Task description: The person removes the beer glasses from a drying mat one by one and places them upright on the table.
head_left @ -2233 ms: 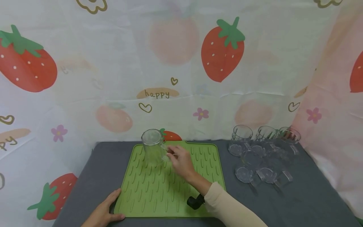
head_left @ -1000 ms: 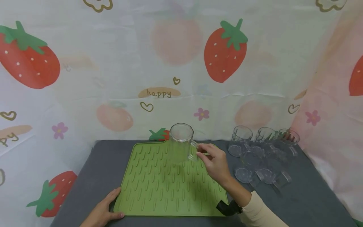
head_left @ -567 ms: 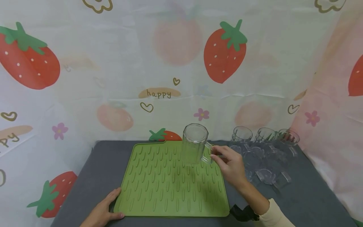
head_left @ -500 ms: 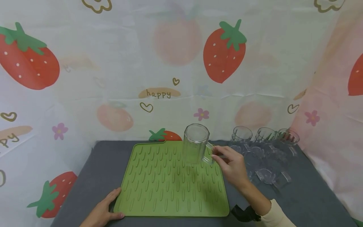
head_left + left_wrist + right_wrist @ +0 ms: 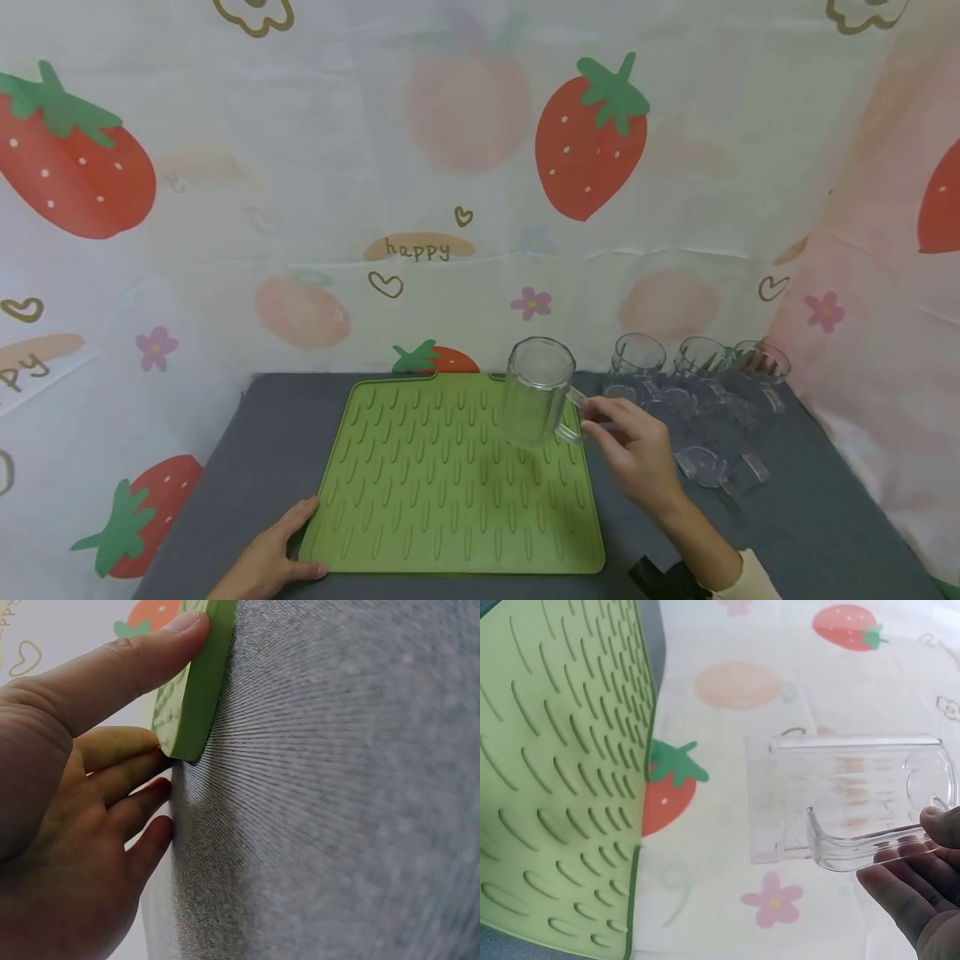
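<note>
A clear glass mug hangs above the green ridged mat, over its back right part. My right hand pinches the mug's handle between thumb and fingers. In the right wrist view the mug lies across the picture, with a gap between it and the mat. My left hand rests at the mat's front left corner. The left wrist view has its thumb laid against the mat's edge and the other fingers loosely extended beside the corner.
Several clear glass mugs stand grouped on the dark grey table to the right of the mat, partly behind my right hand. A fabric backdrop with strawberries rises along the table's back and sides.
My right hand has carried the glass mug from the mat's back left across to its right side, and slightly lower at the end. The left hand has stayed at the mat's corner.
</note>
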The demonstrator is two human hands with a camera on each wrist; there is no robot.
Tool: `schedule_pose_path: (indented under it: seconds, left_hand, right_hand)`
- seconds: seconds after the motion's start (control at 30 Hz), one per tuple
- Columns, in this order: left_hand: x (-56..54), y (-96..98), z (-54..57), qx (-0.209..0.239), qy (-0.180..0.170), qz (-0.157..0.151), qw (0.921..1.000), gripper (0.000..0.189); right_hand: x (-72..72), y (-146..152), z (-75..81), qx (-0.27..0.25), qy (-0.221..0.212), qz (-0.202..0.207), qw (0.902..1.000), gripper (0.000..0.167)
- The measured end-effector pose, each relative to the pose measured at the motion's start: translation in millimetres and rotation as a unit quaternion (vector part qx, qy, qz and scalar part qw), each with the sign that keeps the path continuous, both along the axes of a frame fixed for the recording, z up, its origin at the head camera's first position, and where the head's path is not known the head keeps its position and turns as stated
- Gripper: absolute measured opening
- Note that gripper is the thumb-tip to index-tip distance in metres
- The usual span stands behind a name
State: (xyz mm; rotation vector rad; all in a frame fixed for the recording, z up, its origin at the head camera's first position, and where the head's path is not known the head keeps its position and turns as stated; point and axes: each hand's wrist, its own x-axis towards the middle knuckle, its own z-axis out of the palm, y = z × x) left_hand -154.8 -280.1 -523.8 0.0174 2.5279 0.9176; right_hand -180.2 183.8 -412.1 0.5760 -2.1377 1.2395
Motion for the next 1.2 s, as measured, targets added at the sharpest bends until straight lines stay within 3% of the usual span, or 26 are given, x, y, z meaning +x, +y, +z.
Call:
schedule_pose_path:
  seconds: [0.37, 0.67, 0.8, 0.93, 1.03, 1.2]
  left_hand:
    - [0.7, 0.4, 0.1, -0.010, 0.001, 0.000, 1.0000, 0.108]
    - [1.7, 0.5, 0.5, -0.010, 0.002, 0.001, 0.9999, 0.109]
    - [1.9, 0.8, 0.3, -0.007, 0.000, 0.005, 1.0000, 0.110]
    - [2.3, 1.0, -0.1, -0.004, 0.000, 0.007, 1.0000, 0.111]
    - [2.9, 1.0, 0.3, -0.003, 0.000, 0.006, 1.0000, 0.110]
    - [2.0, 2.1, 1.7, -0.007, -0.004, 0.000, 1.0000, 0.109]
  right_hand:
    - [-0.4, 5, -0.5, 0.005, 0.006, 0.000, 1.0000, 0.027]
    - [-6.1, 9, 2.6, 0.054, 0.073, 0.006, 0.9959, 0.029]
    - [-9.7, 14, 7.3, 0.123, 0.148, 0.005, 0.9813, 0.033]
    - [-13.0, 18, 12.2, 0.185, 0.209, 0.012, 0.9601, 0.016]
    - [-13.6, 20, 16.0, 0.219, 0.243, 0.013, 0.9449, 0.036]
    - [-11.0, 21, 23.0, 0.241, 0.281, 0.020, 0.9287, 0.037]
